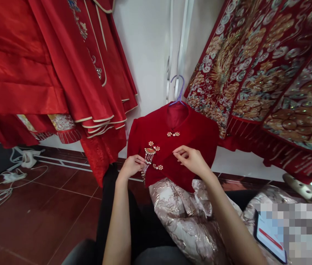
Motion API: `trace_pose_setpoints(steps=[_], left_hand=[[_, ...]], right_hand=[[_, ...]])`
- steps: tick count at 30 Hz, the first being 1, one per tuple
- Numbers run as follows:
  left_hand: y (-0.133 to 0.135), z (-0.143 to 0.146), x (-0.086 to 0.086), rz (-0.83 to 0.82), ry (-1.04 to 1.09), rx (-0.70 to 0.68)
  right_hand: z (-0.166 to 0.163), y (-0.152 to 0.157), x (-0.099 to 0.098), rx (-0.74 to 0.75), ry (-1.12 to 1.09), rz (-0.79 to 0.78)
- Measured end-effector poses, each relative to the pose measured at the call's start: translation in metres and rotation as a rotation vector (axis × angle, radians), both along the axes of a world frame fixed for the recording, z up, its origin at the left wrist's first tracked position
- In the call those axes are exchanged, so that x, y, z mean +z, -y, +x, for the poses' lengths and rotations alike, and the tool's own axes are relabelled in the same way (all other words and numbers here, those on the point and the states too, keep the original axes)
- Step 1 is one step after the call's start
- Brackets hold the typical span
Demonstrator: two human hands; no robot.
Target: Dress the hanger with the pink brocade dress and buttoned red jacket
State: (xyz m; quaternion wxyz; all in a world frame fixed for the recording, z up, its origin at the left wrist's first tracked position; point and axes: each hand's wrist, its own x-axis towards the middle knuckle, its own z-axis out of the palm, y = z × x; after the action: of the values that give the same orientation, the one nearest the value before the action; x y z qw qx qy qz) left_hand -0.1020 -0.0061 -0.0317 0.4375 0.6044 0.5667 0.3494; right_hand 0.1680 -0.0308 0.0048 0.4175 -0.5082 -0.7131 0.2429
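A small red velvet jacket hangs on a lilac hanger in front of me, with pearl clasps and a fan-shaped tassel brooch on its front. My left hand is closed, pinching the jacket's left edge beside the tassel. My right hand pinches the overlapping front flap near the middle. A pale floral brocade skirt hangs below the jacket, across my lap.
Red satin robes hang at the left; heavily embroidered red and gold garments hang at the right. White cables lie on the dark red tiled floor. A phone rests on fabric at the lower right.
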Motion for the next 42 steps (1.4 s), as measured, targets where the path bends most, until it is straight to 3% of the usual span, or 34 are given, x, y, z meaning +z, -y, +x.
trace_pose_setpoints(steps=[3,9,14,28,34,38,42], left_hand=[[0.001,0.007,-0.001,0.004,-0.093,-0.084],[0.003,0.036,0.0,0.048,-0.093,-0.224],[0.001,0.035,-0.004,0.131,-0.209,-0.25],[-0.002,0.034,-0.011,0.249,-0.16,-0.266],[-0.002,0.034,-0.013,0.239,-0.051,-0.284],[-0.005,0.032,-0.01,0.152,0.169,-0.222],[-0.007,0.041,-0.005,0.104,0.578,-0.06]], right_hand=[[0.0,0.0,0.0,0.035,0.012,-0.013],[-0.025,-0.005,-0.025,0.216,0.103,-0.1],[-0.031,-0.008,-0.038,0.162,0.178,-0.137],[-0.04,-0.013,-0.053,0.146,0.119,-0.152],[-0.042,-0.014,-0.054,0.193,0.01,-0.135],[-0.029,-0.01,-0.038,0.338,-0.136,-0.342],[-0.007,0.001,-0.011,0.554,-0.174,-0.523]])
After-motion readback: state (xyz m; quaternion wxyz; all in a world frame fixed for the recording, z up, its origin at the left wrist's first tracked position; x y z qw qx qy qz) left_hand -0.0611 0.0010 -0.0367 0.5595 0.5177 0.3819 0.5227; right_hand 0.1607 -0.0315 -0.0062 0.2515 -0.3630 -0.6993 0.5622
